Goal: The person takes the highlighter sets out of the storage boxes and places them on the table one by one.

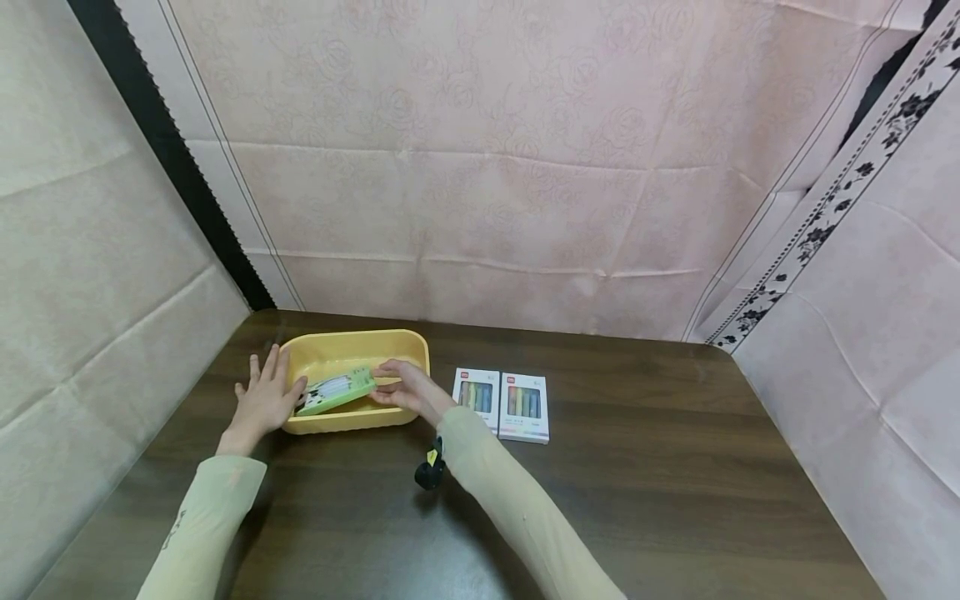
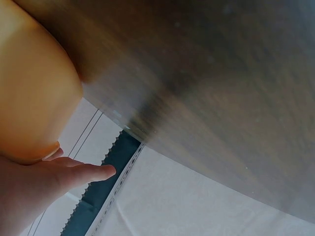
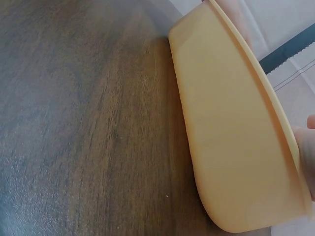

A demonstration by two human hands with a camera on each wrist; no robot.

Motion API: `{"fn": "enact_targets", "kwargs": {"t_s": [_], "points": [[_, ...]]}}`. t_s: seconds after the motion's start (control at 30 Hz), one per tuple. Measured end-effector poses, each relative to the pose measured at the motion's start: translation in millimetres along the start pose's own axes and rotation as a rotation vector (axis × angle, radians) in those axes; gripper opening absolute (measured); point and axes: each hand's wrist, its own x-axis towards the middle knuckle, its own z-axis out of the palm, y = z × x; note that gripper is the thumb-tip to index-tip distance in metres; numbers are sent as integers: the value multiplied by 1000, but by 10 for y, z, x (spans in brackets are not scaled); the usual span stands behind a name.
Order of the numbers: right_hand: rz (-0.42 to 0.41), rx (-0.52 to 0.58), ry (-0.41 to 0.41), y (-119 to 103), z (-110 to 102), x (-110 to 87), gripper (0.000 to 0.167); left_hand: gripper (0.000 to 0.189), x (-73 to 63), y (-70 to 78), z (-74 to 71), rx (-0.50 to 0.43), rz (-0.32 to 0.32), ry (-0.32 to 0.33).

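A yellow plastic basket (image 1: pixel 352 423) stands on the left part of the table. In it lies a bright green box (image 1: pixel 341 393) with a black-and-white pattern, slanting so its right end sits higher. My right hand (image 1: pixel 411 390) reaches over the basket and holds that right end between fingers and thumb. Fingers spread, my left hand (image 1: pixel 262 402) rests against the basket's left rim, near the box's other end. In the left wrist view, the left hand (image 2: pixel 37 184) touches the basket wall (image 2: pixel 39 83). The basket's outer side (image 3: pixel 231 123) hides the green box from the right wrist view.
Two white boxes, a left one (image 1: pixel 480 385) and a right one (image 1: pixel 524 407), with windows showing coloured sticks, lie side by side right of the basket on the brown wooden table (image 1: pixel 637 467). Pale cloth (image 1: pixel 487 208) hangs behind the table and along both sides.
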Motion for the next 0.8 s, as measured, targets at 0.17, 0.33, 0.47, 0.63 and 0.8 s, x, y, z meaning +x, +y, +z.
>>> {"fn": "enact_targets", "kwargs": {"t_s": [0.17, 0.33, 0.47, 0.63, 0.8], "points": [[-9, -12, 8, 8, -6, -11, 22, 69, 7, -21, 12, 0, 6, 6], [-9, -44, 19, 3, -5, -18, 27, 70, 13, -20, 10, 3, 3, 6], [5, -44, 32, -3, 2, -30, 36, 69, 18, -13, 7, 6, -3, 4], [5, -41, 42, 0, 5, -33, 38, 69, 17, -14, 7, 7, -3, 5], [0, -27, 64, 15, 4, -10, 40, 69, 14, -23, 15, 10, -3, 10]]}}
